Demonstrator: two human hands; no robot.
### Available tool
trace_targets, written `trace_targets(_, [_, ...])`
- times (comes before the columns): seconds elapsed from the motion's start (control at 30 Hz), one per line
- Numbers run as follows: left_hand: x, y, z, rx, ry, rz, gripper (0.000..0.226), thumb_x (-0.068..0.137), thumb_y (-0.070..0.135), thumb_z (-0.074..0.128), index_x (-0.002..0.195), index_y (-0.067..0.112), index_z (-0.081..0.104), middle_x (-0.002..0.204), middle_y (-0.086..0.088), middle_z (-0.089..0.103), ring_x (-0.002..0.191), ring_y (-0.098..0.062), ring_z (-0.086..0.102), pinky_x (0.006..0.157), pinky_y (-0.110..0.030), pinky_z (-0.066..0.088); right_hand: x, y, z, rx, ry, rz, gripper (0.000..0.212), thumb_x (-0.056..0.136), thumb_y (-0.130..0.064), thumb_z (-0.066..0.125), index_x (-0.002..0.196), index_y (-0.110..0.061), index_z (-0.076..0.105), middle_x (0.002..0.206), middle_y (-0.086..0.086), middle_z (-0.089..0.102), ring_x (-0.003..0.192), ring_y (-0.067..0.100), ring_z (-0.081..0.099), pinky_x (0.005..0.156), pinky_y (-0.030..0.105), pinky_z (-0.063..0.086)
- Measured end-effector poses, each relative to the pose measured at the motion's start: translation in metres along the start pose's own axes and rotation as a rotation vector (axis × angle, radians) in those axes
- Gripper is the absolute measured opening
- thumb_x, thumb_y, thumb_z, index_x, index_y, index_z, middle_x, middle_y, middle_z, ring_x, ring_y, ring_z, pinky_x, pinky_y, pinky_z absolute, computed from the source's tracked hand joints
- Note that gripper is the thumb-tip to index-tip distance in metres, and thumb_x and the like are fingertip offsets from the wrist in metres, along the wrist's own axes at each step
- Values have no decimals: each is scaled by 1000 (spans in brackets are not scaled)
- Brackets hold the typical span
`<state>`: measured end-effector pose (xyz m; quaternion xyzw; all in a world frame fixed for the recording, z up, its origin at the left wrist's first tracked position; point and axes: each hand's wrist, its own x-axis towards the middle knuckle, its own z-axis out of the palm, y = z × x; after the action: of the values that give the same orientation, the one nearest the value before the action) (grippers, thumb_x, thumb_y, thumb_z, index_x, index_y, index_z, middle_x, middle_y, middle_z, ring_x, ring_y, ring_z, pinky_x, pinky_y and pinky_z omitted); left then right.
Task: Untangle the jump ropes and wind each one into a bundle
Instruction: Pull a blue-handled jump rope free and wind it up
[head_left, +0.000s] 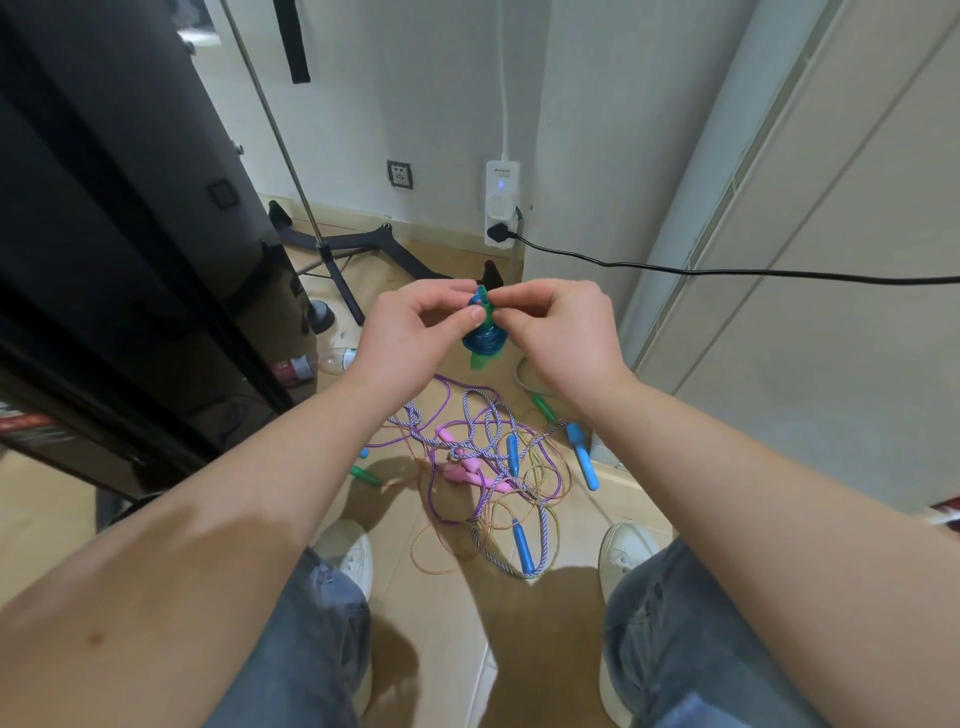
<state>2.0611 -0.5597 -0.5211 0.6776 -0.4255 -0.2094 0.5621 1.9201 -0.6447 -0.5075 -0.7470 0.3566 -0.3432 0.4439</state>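
Blue limp bundle (480, 339), pinched by left hand (410, 332) and right hand (563, 332), seemed best gripped at stiff green handles (485, 361)

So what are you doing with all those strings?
A person is tidying jump ropes. Both hands are held up in front: the left hand and the right hand pinch the top of a blue rope bundle, already wound round its green handles. Below, on the floor, the other ropes lie in one tangled heap, purple, striped and orange, with pink, blue and green handles mixed in. Those are not yet sorted.
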Motion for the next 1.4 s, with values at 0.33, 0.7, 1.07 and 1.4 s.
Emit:
trace_targets(0.33, [-7,8,-4,114,-86,27,15,93,11,66,105,11,75,100,11,73,87,5,68,81,-12,51,8,2,-7,72,-110,56,19,85,-11,74,92,-28,80,80,-15,75,77,-4,69,76,17,54])
trace_targets(0.7, [-7,9,-3,46,-83,-17,20,87,7,73,108,8,75,109,6,74,96,0,70,89,-17,54,5,1,-12,131,-213,101,16,93,-2,65,101,-12,74,80,-2,70,54,-6,59,57,12,47])
trace_targets(1.07, [-13,18,-5,-26,-170,-38,25,98,4,56,116,7,72,109,-3,74,103,-8,70,89,-21,56,17,13,-26,322,-458,365,29,91,-12,69,116,-26,72,109,-1,76,114,19,67,97,50,52])
trace_targets(1.4, [-9,14,-4,-367,-299,-265,25,95,-2,58,118,-6,66,110,-19,72,107,-26,69,96,-34,55,11,15,-21,519,-469,401,34,84,3,70,118,0,65,103,18,72,95,32,71,92,48,57])
